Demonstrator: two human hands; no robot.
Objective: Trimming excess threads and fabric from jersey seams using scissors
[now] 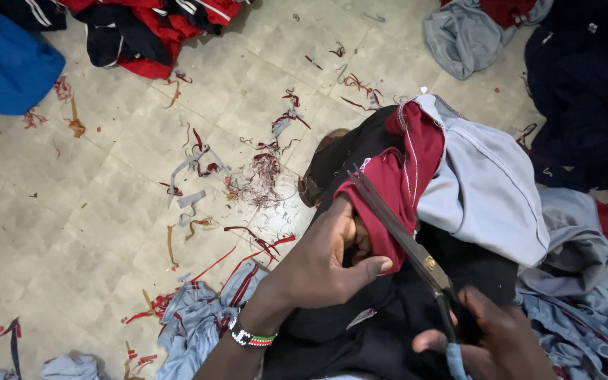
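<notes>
Scissors in right hand, gripped at handles, blades against maroon fabric. Left hand pinches the fabric beside them. Cloth judged soft, light, limp; best held taut near the cut line.

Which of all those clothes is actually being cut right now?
The maroon and grey garment on the person's lap: the left hand pinches its maroon edge against the scissors; other heaps lie untouched.

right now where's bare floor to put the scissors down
Bare tile lies left of the red thread scraps, below the blue cloth bundle. A smaller patch sits left of the grey garment. The right side, around the maroon-and-grey garment, is crowded.
</notes>
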